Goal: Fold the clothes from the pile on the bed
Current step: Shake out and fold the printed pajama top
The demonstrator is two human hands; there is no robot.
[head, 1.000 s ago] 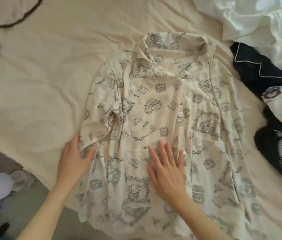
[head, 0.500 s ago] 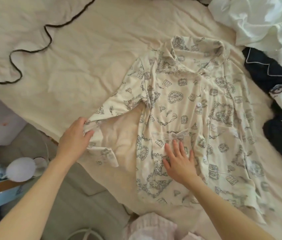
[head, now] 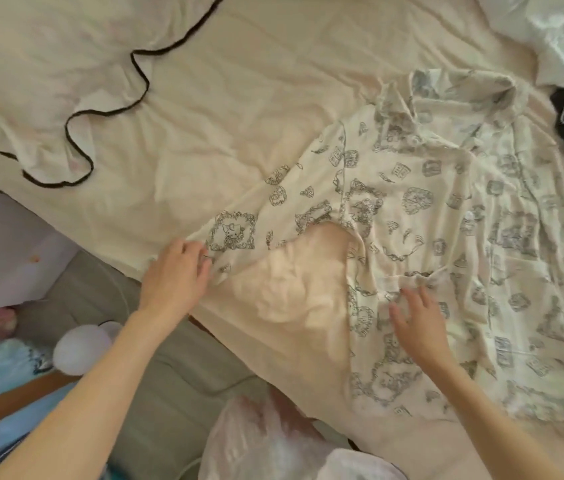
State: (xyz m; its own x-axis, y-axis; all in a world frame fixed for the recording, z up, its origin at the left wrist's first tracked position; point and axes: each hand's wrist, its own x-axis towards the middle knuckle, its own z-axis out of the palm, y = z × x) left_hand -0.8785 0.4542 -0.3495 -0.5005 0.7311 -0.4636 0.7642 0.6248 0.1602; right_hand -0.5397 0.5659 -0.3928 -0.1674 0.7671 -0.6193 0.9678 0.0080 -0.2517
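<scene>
Sleeve (head: 256, 216) now pulled out from shirt (head: 446, 237), left hand (head: 174, 275) pinching cuff; right hand (head: 415, 327) open, flat on shirt. Ready for folding inward.

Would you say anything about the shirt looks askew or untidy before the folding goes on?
Yes: the printed pyjama shirt is not flat. Its chest pocket is bunched just above the right hand, and the collar is crumpled. The sleeve gripped by the left hand is stretched out sideways.
</scene>
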